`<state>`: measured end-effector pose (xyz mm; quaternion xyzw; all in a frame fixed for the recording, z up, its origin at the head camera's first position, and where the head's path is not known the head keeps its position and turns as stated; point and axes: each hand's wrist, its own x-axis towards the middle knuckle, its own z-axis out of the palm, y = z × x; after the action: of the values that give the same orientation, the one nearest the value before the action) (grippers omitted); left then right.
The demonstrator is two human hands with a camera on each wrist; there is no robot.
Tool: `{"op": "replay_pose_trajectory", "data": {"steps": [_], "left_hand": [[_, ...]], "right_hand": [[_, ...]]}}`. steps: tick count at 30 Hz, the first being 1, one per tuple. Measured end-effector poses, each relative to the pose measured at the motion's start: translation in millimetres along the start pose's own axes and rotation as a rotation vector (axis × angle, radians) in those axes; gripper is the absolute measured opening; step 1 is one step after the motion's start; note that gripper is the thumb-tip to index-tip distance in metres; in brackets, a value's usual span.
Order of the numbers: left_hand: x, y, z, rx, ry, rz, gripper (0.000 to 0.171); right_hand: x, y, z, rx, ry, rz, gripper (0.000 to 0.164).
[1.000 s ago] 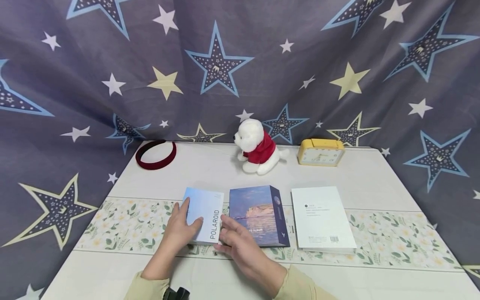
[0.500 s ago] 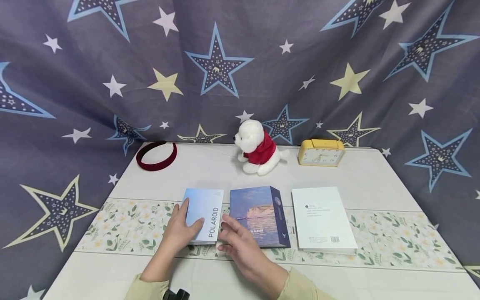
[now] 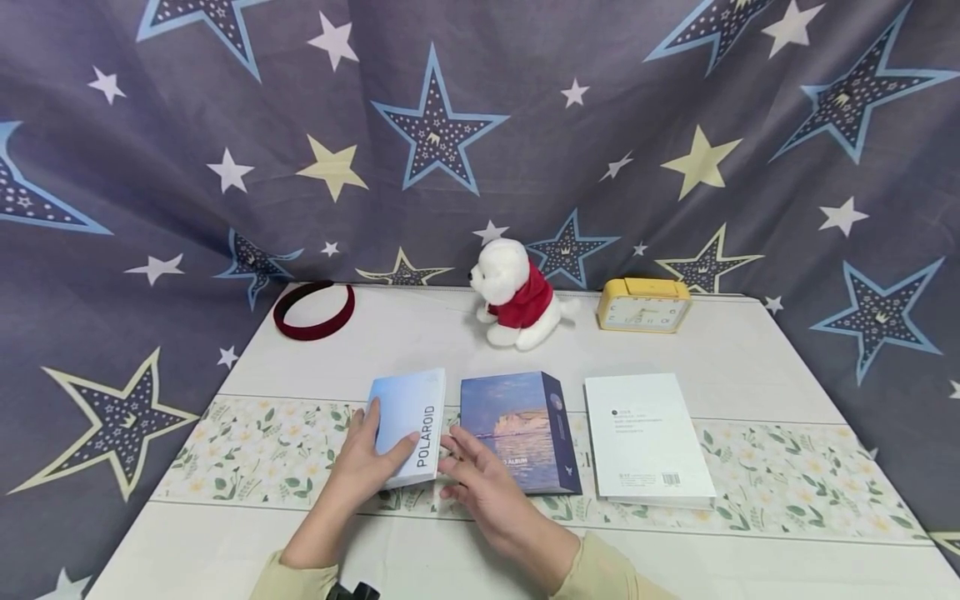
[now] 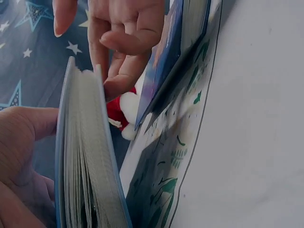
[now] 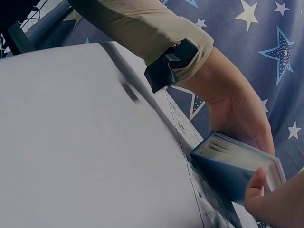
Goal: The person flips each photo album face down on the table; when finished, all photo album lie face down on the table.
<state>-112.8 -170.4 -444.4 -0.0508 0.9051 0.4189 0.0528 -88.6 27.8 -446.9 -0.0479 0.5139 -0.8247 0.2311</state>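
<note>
My left hand (image 3: 362, 460) grips a pale blue and white photo album (image 3: 408, 421) lettered POLAROID, thumb across its front cover and fingers along its left side. The album is tilted, its right edge higher, and its page edges (image 4: 88, 161) face the left wrist camera. At the album's right edge is my right hand (image 3: 498, 500), its loosely bent fingertips right at the cover. In the right wrist view, the right thumb (image 5: 256, 183) stands beside the album. A second photo album (image 3: 510, 429) with a painted cliff and sea on its cover lies just right of it.
A white book (image 3: 645, 437) with a barcode lies further right. Along the back stand a white plush dog (image 3: 501, 271) in a red hoodie, a yellow alarm clock (image 3: 643, 306) and a dark red headband (image 3: 315, 325). Behind the table hangs a starry curtain (image 3: 480, 108).
The left hand has tipped the POLAROID album, raising it a little from lying flat on the table. The right hand stays at its right edge, having shifted slightly.
</note>
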Motion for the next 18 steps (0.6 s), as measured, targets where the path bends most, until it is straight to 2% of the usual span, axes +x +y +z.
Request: {"op": "replay_pose_trajectory", "data": {"steps": [9,18], "left_hand": [[-4.3,7.8,5.7,-0.057,-0.054,0.038,0.097],[-6.4,14.8,9.1,-0.101,-0.116,0.029,0.099]], "right_hand": [[-2,2,-2,-0.083,-0.074,-0.047,0.071],[-2,2,-4,-0.147,-0.110,-0.072,0.071]]}}
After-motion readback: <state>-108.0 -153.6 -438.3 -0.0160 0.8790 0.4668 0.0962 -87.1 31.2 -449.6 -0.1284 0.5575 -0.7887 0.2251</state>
